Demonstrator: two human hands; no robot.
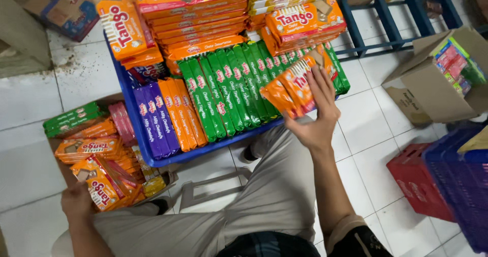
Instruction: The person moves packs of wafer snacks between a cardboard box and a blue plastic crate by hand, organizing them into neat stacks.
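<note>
My right hand (316, 116) holds a small stack of orange wafer packs (294, 87) over the front right corner of a blue crate (168, 156). The crate is packed with upright green packs (231, 92), purple packs (152, 121) and orange packs, with flat orange packs piled behind. My left hand (76, 201) grips an orange wafer pack (101, 188) at the near edge of a cardboard box (63, 173) on the floor at the left, which holds more orange, green and pink packs.
An open cardboard box (429, 89) with colourful small packs stands at the right. A red crate (417, 178) and a blue crate (465, 186) sit at the lower right. A blue metal rack (391, 13) lies behind. My knees are below the crate.
</note>
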